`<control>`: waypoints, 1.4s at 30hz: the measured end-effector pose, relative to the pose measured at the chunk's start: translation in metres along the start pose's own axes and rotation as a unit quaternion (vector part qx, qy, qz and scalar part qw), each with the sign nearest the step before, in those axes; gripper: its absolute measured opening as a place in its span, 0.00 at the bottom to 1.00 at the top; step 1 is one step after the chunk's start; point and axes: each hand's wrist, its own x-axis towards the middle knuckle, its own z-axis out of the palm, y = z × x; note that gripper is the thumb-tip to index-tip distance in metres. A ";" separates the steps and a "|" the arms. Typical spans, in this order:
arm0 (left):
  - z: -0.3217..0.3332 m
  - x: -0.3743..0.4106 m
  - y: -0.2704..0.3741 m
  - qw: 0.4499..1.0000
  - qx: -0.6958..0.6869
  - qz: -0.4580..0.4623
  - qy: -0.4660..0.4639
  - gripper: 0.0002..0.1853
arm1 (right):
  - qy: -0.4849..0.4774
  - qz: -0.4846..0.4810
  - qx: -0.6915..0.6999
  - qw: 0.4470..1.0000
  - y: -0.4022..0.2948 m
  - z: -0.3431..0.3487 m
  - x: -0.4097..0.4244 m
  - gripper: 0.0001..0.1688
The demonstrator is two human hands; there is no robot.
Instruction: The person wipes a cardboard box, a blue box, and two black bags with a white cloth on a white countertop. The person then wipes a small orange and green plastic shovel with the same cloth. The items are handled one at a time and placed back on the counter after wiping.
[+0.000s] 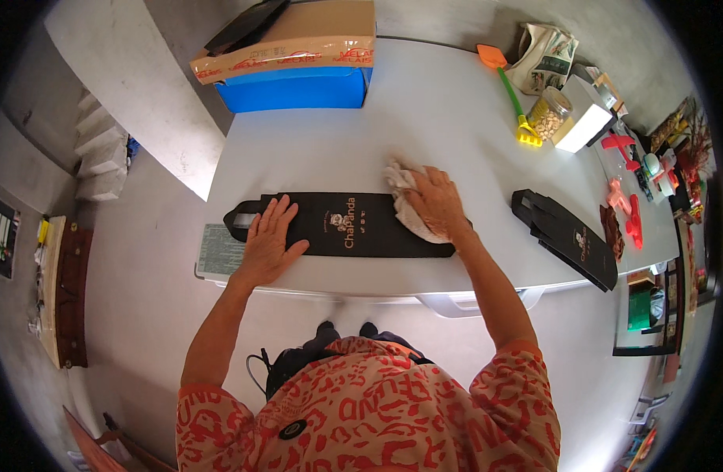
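A flat black carrier bag (314,227) with printed lettering and a small panda figure lies lengthwise in front of me, its looped handle to the left. My left hand (271,239) rests flat on the handle end, palm down, fingers slightly apart and holding nothing. Over the bag's right end, my right hand (435,200) grips a crumpled white cloth (410,209). Part of the cloth lies on the bag and part reaches past its far edge; the hand covers the rest. A second black bag (565,239), folded flat, lies at an angle farther right, its lower end at the table edge.
The white table (337,150) bears a brown cardboard box (314,35) on a blue box (293,91) at back left. At back right are a toy shovel-rake (510,88), a jar of nuts (549,115) and a white box (582,115). Red plastic pieces (634,221) lie right.
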 end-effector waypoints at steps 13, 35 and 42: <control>-0.003 0.000 -0.011 0.999 0.024 0.032 0.021 0.35 | 0.027 0.109 -0.207 0.972 0.066 -0.074 -0.064 0.20; 0.030 -0.029 0.024 0.933 -0.022 0.081 0.350 0.15 | -0.206 0.048 0.160 0.964 0.016 -0.040 0.000 0.21; 0.021 -0.038 0.014 0.903 -0.185 0.102 0.375 0.18 | -0.298 0.115 0.440 0.839 -0.025 -0.075 -0.019 0.17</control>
